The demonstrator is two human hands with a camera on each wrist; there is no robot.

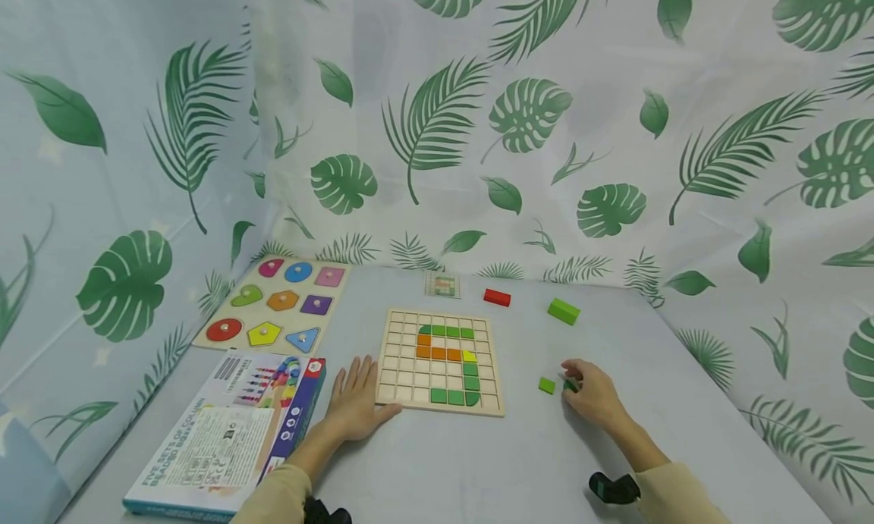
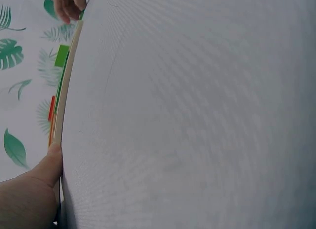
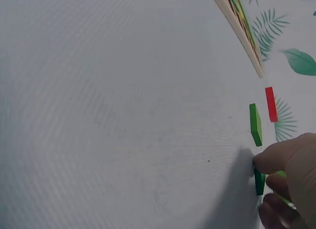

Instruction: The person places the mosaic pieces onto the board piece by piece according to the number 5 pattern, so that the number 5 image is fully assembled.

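Note:
A square wooden grid board [image 1: 403, 365] lies mid-table, with green, orange and yellow tiles set in a path across its cells. My left hand [image 1: 355, 404] rests spread at the board's left edge, thumb along the near left corner. To the right of the board, my right hand [image 1: 592, 393] pinches a small dark green tile [image 3: 259, 182] between thumb and fingers, low over the table. Just left of those fingertips lies a light green square tile [image 1: 547, 385]. The hand covers part of the dark green tile.
Behind the board lie a small pattern card [image 1: 443, 285], a red block [image 1: 497, 297] and a light green block [image 1: 564, 311]. A shape puzzle board [image 1: 273, 323] and a boxed toy set [image 1: 218, 440] take up the left side. Leaf-print cloth [image 1: 437, 130] hangs behind the table.

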